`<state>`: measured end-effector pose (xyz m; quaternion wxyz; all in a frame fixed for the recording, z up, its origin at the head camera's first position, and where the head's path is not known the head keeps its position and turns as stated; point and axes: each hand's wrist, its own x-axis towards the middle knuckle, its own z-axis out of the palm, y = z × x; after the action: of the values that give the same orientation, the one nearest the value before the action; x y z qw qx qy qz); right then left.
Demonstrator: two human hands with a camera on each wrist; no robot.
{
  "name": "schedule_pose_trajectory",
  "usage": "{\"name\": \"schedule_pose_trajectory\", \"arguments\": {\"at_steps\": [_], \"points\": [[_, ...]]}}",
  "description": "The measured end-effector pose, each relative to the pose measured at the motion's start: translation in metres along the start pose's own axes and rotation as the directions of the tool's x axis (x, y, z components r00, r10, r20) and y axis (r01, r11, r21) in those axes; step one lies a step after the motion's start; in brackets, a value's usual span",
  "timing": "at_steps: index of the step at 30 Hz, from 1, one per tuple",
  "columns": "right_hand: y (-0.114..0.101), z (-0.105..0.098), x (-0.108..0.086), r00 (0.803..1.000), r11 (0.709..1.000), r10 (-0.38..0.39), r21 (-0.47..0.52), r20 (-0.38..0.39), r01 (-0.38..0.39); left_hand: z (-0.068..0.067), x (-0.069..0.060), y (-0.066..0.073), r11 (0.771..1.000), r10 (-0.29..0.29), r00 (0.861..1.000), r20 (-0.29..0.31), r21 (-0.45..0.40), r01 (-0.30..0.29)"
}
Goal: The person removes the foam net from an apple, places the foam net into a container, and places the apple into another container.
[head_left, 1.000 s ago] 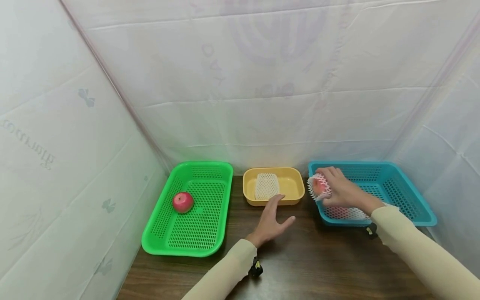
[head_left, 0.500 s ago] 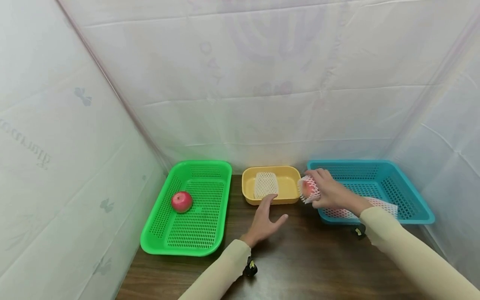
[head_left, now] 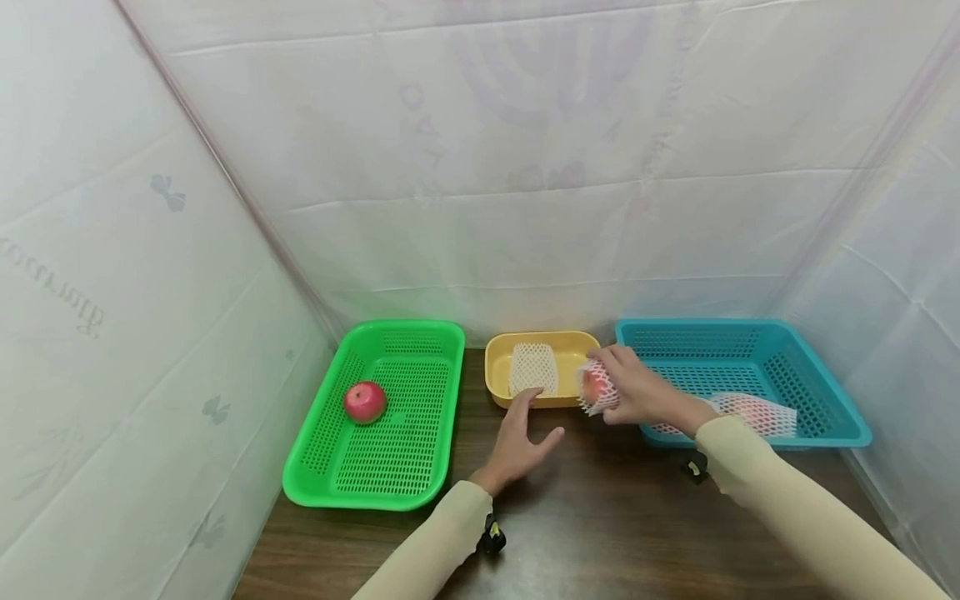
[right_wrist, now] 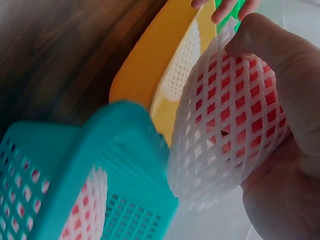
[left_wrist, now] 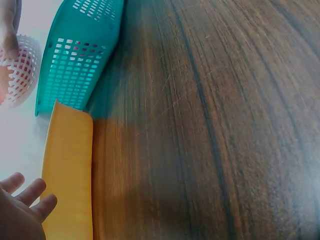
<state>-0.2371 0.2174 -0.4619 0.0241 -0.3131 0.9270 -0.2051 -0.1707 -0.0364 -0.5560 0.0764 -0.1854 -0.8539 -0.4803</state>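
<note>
My right hand grips a red apple wrapped in a white foam net, held over the right end of the yellow tray. In the right wrist view the thumb presses on the net, and red skin shows through its mesh. My left hand hovers in front of the yellow tray with fingers spread, holding nothing. A flat foam net lies in that tray. Netted apples rest in the blue basket, partly hidden by my right forearm.
A green basket with one bare red apple stands at the left. The three containers line up on a dark wooden table, against a white sheet behind them. Another sheet hangs on each side.
My right hand has carried the netted apple leftward, from the blue basket's left edge to the yellow tray. My left hand has drifted slightly left and down.
</note>
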Motion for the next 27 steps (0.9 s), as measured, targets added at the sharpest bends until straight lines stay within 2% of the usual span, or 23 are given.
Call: {"name": "schedule_pose_trajectory", "arguments": {"at_steps": [9, 14, 22, 27], "points": [[-0.011, 0.015, 0.006, 0.999, 0.999, -0.037, -0.019, -0.016, 0.037, -0.005, -0.004, -0.004, 0.998, -0.056, 0.998, 0.001, -0.026, 0.056], [-0.017, 0.022, 0.006, 1.0, 1.0, -0.019, -0.017, 0.006, 0.019, -0.006, -0.005, -0.004, 0.997, -0.064, 0.998, -0.01, -0.042, 0.064], [-0.025, 0.033, 0.008, 0.999, 0.999, -0.033, 0.015, 0.009, 0.033, -0.009, -0.011, -0.007, 0.996, -0.075, 0.997, -0.02, -0.051, 0.074], [-0.029, 0.039, 0.01, 0.997, 0.997, -0.074, 0.011, -0.007, 0.074, -0.01, -0.012, -0.007, 0.996, -0.065, 0.997, -0.029, -0.071, 0.062]]}}
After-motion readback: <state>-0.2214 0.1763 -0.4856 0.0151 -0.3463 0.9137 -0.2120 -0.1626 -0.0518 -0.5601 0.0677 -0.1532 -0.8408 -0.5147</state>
